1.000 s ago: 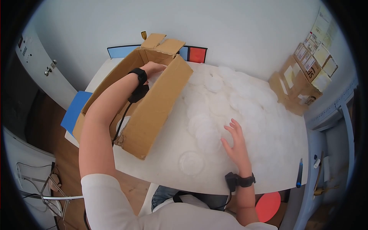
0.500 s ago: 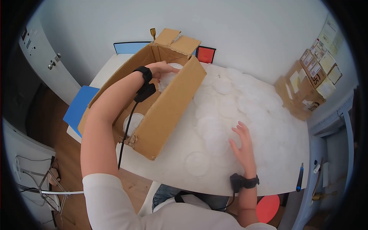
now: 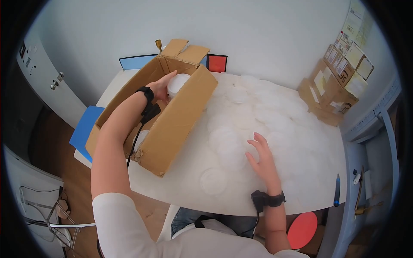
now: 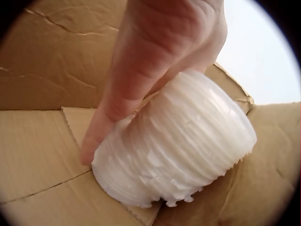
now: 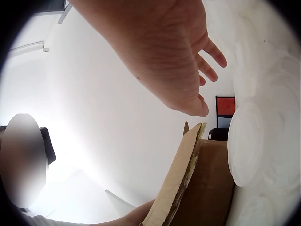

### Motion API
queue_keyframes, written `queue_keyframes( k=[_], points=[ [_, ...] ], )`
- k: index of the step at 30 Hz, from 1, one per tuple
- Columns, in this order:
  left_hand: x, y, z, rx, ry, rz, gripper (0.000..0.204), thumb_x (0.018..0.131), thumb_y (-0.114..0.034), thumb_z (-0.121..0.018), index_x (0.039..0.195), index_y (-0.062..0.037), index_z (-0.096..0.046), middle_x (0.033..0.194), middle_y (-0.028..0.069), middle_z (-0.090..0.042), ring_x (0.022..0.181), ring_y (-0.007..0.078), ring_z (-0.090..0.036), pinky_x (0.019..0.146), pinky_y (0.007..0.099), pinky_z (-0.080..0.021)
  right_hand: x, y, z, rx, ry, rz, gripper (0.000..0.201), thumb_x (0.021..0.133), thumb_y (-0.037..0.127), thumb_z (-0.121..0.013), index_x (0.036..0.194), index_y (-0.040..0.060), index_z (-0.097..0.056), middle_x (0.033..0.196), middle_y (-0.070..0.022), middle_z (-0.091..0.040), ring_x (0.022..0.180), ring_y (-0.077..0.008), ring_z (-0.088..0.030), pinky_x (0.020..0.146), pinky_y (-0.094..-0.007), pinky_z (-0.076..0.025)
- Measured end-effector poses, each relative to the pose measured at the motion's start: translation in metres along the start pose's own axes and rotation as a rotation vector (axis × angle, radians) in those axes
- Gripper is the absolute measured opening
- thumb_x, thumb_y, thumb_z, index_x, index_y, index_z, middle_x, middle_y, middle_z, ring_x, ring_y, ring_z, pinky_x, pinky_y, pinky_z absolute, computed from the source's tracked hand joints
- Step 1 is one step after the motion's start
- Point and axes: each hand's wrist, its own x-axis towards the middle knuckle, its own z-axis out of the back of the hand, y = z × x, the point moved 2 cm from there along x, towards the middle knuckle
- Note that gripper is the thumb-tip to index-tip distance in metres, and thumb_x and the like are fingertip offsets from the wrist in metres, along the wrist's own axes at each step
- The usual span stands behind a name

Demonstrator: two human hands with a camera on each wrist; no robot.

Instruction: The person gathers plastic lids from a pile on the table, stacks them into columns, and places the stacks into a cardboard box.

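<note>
Inside a long open cardboard box (image 3: 183,120), my left hand (image 3: 160,88) holds a stack of translucent white plastic lids (image 4: 174,136) near the far end. The left wrist view shows the stack lying on its side, with a finger at its left end and the hand over its top. Another white stack (image 3: 141,139) lies at the box's near end, partly hidden by the arm. Over the table, my right hand (image 3: 263,162) has its fingers spread and relaxed, holding nothing. Many loose round lids (image 3: 226,142) are spread below and around it.
A flat lid (image 3: 213,181) lies near the table's front edge. At the right edge is a blue utility knife (image 3: 337,190). Labelled cardboard boxes (image 3: 329,92) stand at the back right. A blue panel (image 3: 88,132) sits left of the open box.
Within the box, my left hand has turned the lid stack, bringing its round white end into clearer view. The right hand keeps its place over the table. The head view has shifted slightly.
</note>
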Motion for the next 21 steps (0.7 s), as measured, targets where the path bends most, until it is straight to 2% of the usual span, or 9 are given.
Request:
queue_keyframes(
  k=[1,3,4,5,7,13,16,19,21],
  points=[
    [-0.002,0.003,-0.005,0.007,0.005,-0.001,0.069,0.085,-0.064,-0.019,0.137,-0.0191,-0.024,0.143,0.0102,-0.022,0.13,0.0349,-0.015,0.095,0.0645,-0.014,0.0,-0.001,0.001,-0.003,-0.008,-0.003,0.03,0.079,0.008,-0.058,0.108,0.0017,-0.052,0.129,-0.017,-0.039,0.116,-0.0317,-0.042,0.093,-0.0369,-0.038],
    [-0.009,0.0,-0.011,-0.134,-0.051,-0.105,0.065,0.089,-0.058,-0.019,0.132,-0.0109,-0.034,0.128,0.0093,-0.045,0.119,0.0245,-0.041,0.094,0.0434,-0.036,0.0,-0.003,0.0,-0.026,0.005,0.0,0.03,0.079,0.008,-0.058,0.107,0.0016,-0.052,0.128,-0.0178,-0.04,0.116,-0.0328,-0.043,0.092,-0.0367,-0.039],
    [0.012,0.006,0.013,-0.134,-0.04,-0.117,0.065,0.089,-0.058,-0.02,0.131,-0.0115,-0.036,0.127,0.0095,-0.046,0.117,0.0252,-0.043,0.094,0.0407,-0.037,0.0,-0.004,0.0,-0.023,-0.003,-0.003,0.03,0.079,0.008,-0.058,0.107,0.0016,-0.052,0.128,-0.0178,-0.04,0.116,-0.0328,-0.043,0.092,-0.0367,-0.039],
    [0.018,0.006,0.025,-0.127,-0.041,-0.114,0.065,0.089,-0.058,-0.02,0.131,-0.0115,-0.036,0.127,0.0095,-0.046,0.117,0.0252,-0.043,0.094,0.0407,-0.037,0.0,-0.003,0.0,-0.034,-0.005,0.002,0.03,0.078,0.008,-0.059,0.107,0.0015,-0.052,0.127,-0.0181,-0.04,0.115,-0.0332,-0.043,0.092,-0.0366,-0.039],
    [0.018,0.008,0.029,-0.265,0.114,-0.044,0.07,0.083,-0.067,-0.02,0.131,-0.018,-0.038,0.141,0.0078,-0.029,0.127,0.0314,-0.024,0.095,0.0603,-0.015,-0.002,-0.001,-0.001,-0.035,-0.005,-0.001,0.03,0.078,0.008,-0.059,0.106,0.0015,-0.052,0.126,-0.0184,-0.041,0.114,-0.0337,-0.043,0.091,-0.0365,-0.039],
    [0.012,-0.001,0.011,-0.109,0.01,-0.038,0.074,0.082,-0.068,-0.019,0.133,-0.0168,-0.034,0.141,0.0086,-0.028,0.127,0.0332,-0.023,0.095,0.0624,-0.011,-0.002,-0.003,-0.001,-0.021,-0.007,-0.025,0.03,0.078,0.008,-0.058,0.107,0.0018,-0.052,0.126,-0.0184,-0.041,0.113,-0.0341,-0.044,0.09,-0.0367,-0.04],
    [0.015,-0.002,0.017,-0.129,0.066,-0.052,0.074,0.083,-0.067,-0.019,0.135,-0.0165,-0.032,0.142,0.0097,-0.026,0.128,0.0341,-0.022,0.096,0.0629,-0.009,-0.004,-0.005,0.001,-0.023,-0.03,0.007,0.03,0.079,0.009,-0.058,0.107,0.0019,-0.052,0.126,-0.0185,-0.041,0.112,-0.0343,-0.045,0.091,-0.0371,-0.039],
    [0.009,-0.006,0.032,-0.147,-0.067,0.018,0.08,0.082,-0.065,-0.025,0.137,-0.0066,-0.024,0.141,0.0139,-0.026,0.128,0.0347,-0.021,0.097,0.0621,-0.006,-0.004,-0.006,0.002,-0.019,-0.043,0.002,0.029,0.079,0.01,-0.057,0.107,0.0017,-0.052,0.126,-0.0188,-0.041,0.112,-0.0345,-0.045,0.091,-0.0378,-0.039],
    [-0.004,-0.02,0.031,-0.037,-0.327,-0.046,0.079,0.081,-0.06,-0.034,0.136,-0.0043,-0.022,0.14,0.0159,-0.025,0.129,0.0338,-0.018,0.097,0.0613,-0.008,-0.004,-0.007,0.002,-0.013,-0.021,0.008,0.03,0.08,0.012,-0.057,0.107,0.0015,-0.052,0.126,-0.0193,-0.041,0.112,-0.0348,-0.044,0.092,-0.0383,-0.039]
  ],
)
